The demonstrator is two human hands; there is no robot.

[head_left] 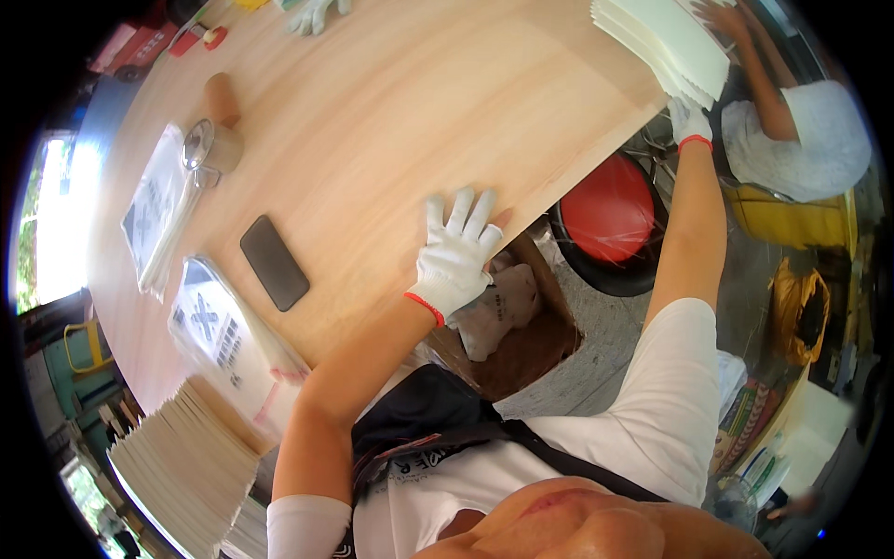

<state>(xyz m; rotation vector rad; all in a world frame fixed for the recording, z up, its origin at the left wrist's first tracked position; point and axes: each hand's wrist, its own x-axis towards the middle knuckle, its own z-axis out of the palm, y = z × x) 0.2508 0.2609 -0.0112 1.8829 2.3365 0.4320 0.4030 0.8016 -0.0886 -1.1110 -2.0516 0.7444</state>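
Observation:
My left hand, in a white knit glove with a red cuff, lies on the wooden table near its edge, fingers spread and holding nothing. My right arm reaches out to the far right, where the gloved right hand grips the near corner of a thick stack of white paper sheets. Part of that hand's fingers is hidden by the sheets. A co-worker's bare hand touches the stack from the far right side.
On the table's left are a black phone, a metal mug, a brown cylinder and plastic-wrapped packs. Stacked boards stand lower left. Below the edge are an open carton and a red stool. A loose glove lies far off.

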